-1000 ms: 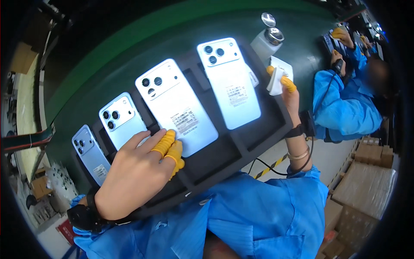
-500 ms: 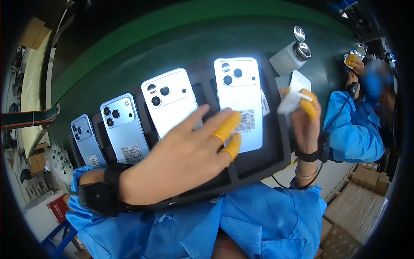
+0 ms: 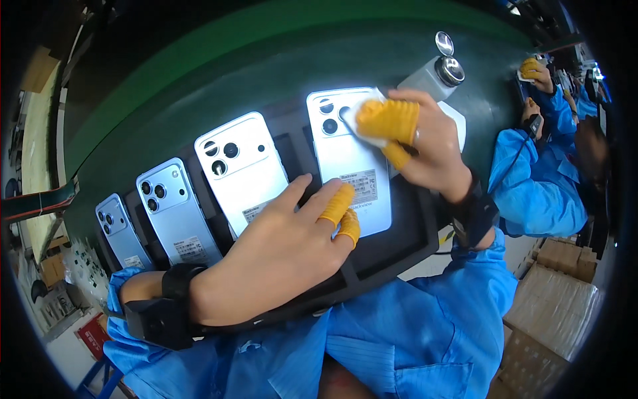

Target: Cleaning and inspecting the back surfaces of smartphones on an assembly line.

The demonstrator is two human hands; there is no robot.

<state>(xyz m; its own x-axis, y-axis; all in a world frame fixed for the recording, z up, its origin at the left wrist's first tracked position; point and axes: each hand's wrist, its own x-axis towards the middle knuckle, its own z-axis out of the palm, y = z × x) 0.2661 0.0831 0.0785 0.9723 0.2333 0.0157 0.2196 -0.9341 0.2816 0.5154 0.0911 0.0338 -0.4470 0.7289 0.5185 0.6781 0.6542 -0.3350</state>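
Several light-blue phones lie camera side up in a row in a dark foam tray [image 3: 405, 249]. My left hand [image 3: 279, 243], yellow cots on two fingers, lies with fingers stretched over the lower left edge and label of the rightmost phone [image 3: 342, 156]. Its wrist crosses in front of the neighbouring phone [image 3: 242, 173]. A white wipe [image 3: 352, 118] is pinched in my right hand [image 3: 422, 136], which also wears yellow finger cots. That wipe rests against the rightmost phone's camera area, partly covering it. Farther left are two more phones, one [image 3: 176, 213] beside the other [image 3: 121, 233].
A white dispenser bottle [image 3: 425, 81] with its metal lid raised stands behind my right hand. White sheets [image 3: 455, 120] lie beside it on the green bench [image 3: 279, 73]. At the right, a person in blue sleeves [image 3: 531, 179] works nearby. Wrapped cartons [image 3: 548, 306] are stacked at lower right.
My right hand has moved left and forward with the wipe, from beside the tray onto the rightmost phone's cameras. My left hand stays by that phone; the view has shifted slightly.
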